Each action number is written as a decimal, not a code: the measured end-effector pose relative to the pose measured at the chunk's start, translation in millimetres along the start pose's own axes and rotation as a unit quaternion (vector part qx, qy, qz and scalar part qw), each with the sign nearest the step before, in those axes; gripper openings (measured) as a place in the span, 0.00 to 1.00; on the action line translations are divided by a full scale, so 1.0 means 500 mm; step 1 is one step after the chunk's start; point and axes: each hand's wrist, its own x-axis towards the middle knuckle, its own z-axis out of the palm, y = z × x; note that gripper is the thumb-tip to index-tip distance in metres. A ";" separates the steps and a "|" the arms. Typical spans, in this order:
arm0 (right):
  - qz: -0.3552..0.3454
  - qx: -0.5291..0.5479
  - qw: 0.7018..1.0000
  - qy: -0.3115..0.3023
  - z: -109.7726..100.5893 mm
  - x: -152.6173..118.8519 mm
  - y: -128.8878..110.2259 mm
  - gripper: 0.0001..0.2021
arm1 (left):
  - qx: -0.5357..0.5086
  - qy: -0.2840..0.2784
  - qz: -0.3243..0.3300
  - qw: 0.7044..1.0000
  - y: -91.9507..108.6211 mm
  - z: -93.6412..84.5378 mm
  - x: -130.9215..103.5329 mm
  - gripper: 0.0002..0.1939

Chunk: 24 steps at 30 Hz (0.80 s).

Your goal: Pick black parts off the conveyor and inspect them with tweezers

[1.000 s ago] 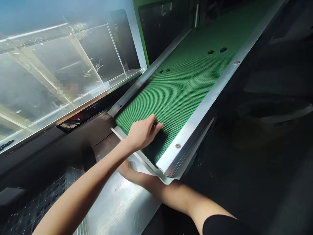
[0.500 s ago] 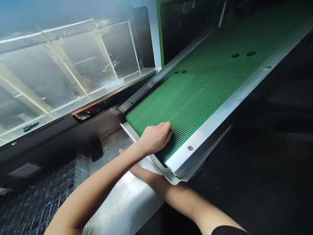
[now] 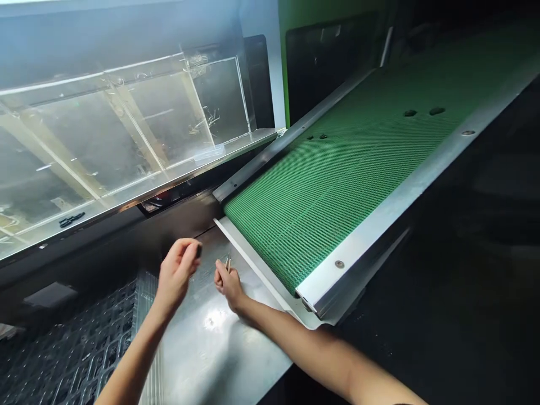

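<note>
My left hand [image 3: 175, 275] is closed in a pinch above the metal table, left of the belt's lower end. Between its thumb and fingers pokes out a small black piece [image 3: 198, 251]. Close by on the right, my right hand [image 3: 230, 286] is closed around a slim pointed tool that looks like tweezers [image 3: 228, 262], its tips facing up. The green ribbed conveyor belt [image 3: 320, 191] slopes down toward both hands, and neither touches it. Pairs of dark pieces lie higher on the belt, such as a black oval piece [image 3: 437, 111].
Metal rails, including the near rail [image 3: 371, 230], edge the belt. Below its end is a shiny metal table [image 3: 211, 349]. Black patterned trays [image 3: 97, 332] are stacked at the lower left. Behind them, a shelf with clear panels [image 3: 139, 124] carries small black parts [image 3: 71, 219].
My left hand has moved left off the belt's lower end, bringing the small black piece into view. My right hand, formerly mostly hidden behind the left arm, now shows. The view has shifted slightly.
</note>
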 end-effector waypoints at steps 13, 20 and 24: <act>0.000 0.019 0.996 -0.082 0.034 -0.039 0.009 0.37 | 0.447 -0.145 0.074 0.880 -0.251 -0.040 -0.086 0.18; 0.048 -0.011 0.998 -0.030 0.043 -0.031 0.033 0.21 | 0.400 -0.168 -0.024 0.901 -0.282 -0.066 -0.080 0.28; 0.083 -0.042 0.996 -0.015 0.043 -0.033 0.033 0.11 | 0.425 -0.097 0.000 0.900 -0.246 -0.079 -0.105 0.33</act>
